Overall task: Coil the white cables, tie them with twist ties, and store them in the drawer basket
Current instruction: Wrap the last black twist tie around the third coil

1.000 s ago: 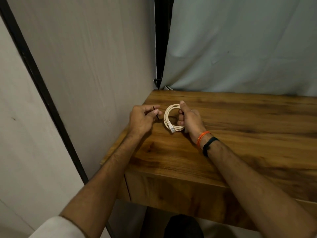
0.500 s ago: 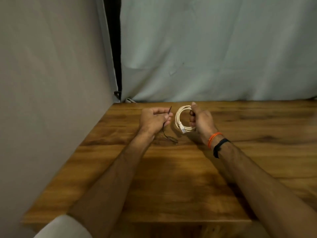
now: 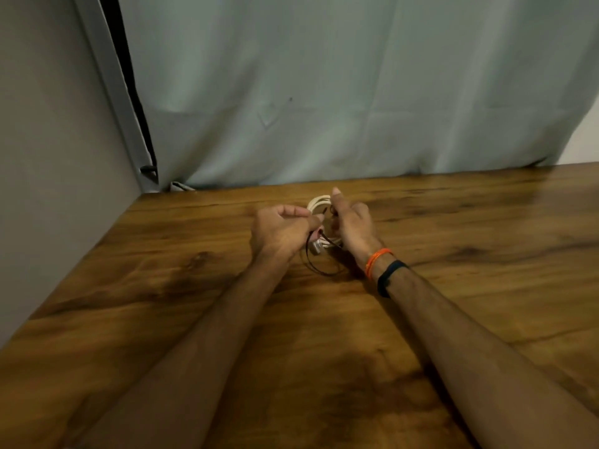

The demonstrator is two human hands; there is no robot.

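Observation:
A coiled white cable (image 3: 319,202) is held upright just above the wooden table (image 3: 453,286), between my two hands. My right hand (image 3: 351,222) grips the coil's right side, thumb pointing up. My left hand (image 3: 280,230) pinches a thin black twist tie (image 3: 316,265) at the coil's left edge; the tie's loose end loops down onto the table. The cable's plug (image 3: 316,247) hangs at the coil's bottom. Most of the coil is hidden behind my fingers. No drawer or basket is in view.
A grey-green cloth backdrop (image 3: 356,92) hangs along the table's far edge. A pale wall panel (image 3: 48,157) borders the table on the left, with a dark frame strip (image 3: 129,92) in the corner.
My left hand has moved right, bringing the twist tie up against the coil. The camera has tilted and shifted, so the table's front edge is out of view.

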